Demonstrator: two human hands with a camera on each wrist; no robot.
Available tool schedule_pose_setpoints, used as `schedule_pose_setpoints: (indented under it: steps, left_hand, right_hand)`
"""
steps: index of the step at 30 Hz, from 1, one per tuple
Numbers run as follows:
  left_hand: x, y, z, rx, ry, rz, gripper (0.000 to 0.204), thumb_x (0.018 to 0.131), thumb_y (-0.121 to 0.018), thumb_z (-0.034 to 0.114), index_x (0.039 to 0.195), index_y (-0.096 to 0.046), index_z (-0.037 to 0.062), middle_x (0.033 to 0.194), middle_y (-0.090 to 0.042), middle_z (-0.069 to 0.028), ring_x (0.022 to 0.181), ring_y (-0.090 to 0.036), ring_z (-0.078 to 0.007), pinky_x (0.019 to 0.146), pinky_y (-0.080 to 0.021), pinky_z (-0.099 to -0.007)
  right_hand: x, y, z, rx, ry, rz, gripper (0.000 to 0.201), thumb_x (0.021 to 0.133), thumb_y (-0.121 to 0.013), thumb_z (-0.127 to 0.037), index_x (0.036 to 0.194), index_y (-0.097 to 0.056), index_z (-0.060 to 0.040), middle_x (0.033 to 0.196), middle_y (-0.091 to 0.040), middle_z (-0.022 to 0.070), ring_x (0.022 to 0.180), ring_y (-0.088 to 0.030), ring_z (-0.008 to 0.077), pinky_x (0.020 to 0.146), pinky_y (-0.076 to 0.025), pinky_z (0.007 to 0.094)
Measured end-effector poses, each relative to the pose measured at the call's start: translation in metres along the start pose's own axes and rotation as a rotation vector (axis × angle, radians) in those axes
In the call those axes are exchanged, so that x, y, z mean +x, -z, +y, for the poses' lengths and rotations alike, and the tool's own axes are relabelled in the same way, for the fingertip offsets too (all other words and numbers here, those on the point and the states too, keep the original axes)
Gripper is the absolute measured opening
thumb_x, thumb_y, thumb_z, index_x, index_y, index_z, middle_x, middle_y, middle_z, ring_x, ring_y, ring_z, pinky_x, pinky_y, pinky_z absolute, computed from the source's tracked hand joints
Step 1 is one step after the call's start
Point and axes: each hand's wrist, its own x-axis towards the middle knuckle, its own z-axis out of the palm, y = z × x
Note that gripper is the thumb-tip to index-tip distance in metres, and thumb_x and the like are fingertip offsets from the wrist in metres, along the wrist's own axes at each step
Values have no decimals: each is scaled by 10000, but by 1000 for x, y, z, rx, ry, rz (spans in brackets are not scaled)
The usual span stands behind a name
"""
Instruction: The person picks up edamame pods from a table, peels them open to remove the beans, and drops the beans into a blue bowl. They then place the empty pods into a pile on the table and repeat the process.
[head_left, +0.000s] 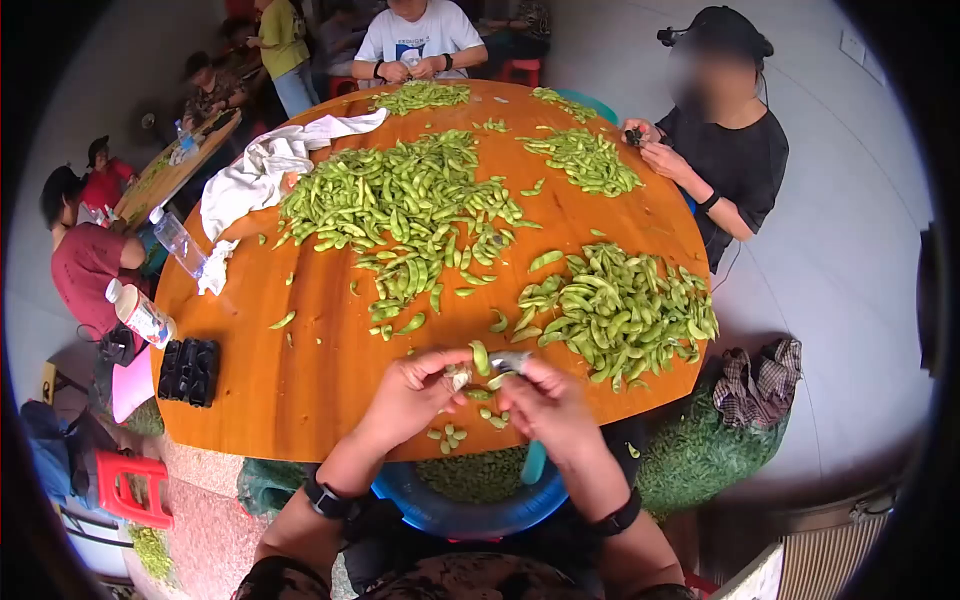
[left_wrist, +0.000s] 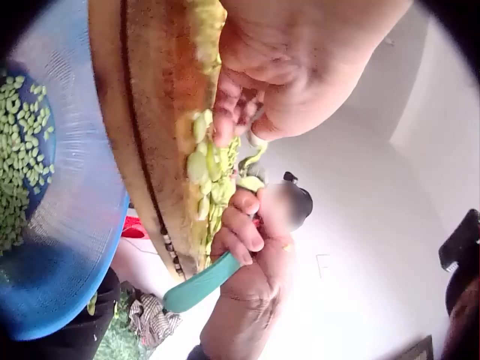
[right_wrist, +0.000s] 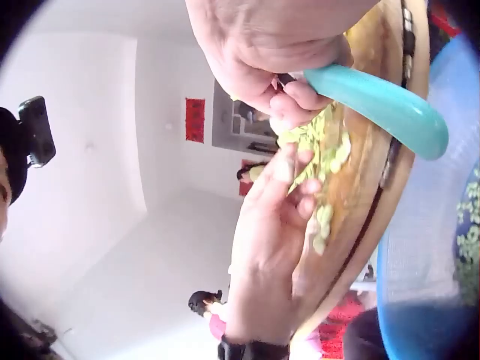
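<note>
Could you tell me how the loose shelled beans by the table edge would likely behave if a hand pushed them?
The shelled beans look small, rounded and light, so they would probably scatter and roll rather than slide together. They lie close to the rim of the wooden table, so a push towards the person would likely drop them into the blue basin below.

head: looked steeply down from above over the round table (head_left: 300,380), wide, far edge included | left wrist: sat very near, below the table's near edge (left_wrist: 142,187), faced up and across | right wrist: same closeness, opposite side, faced upward | shared: near table edge, blue basin (head_left: 450,515), both hands
</note>
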Motion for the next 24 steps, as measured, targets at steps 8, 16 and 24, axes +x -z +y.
schedule_pose_setpoints:
  steps: [8,16,24]
  left_hand:
    - [33,34,5,1035,-291,391,199,804,-677,86,989,-663,14,906,-617,-181,717,-625,-369,659,-518,-433]
    - [13,8,18,809,-250,223,215,812,-634,9,1026,-635,-6,919,-626,-159,683,-646,-256,635,-520,-328]
    - [-12,-13,10,649,-354,74,385,815,-605,-4,1199,-596,24,913,-611,-170,787,-631,-344,690,-518,-376]
  right_hand:
    - [4,68,-19,-429,323,388,196,905,-494,-3,1058,-616,12,707,-562,-15,628,-520,60,572,-427,211]
    - [-9,7,-16,-139,-2,8,201,953,-551,-137,1115,-597,-28,713,-560,-4,518,-472,41,442,-382,211]
    - [-6,-9,-4,-115,-75,-140,151,961,-541,-148,1005,-577,-9,729,-558,3,541,-484,52,458,-389,209]
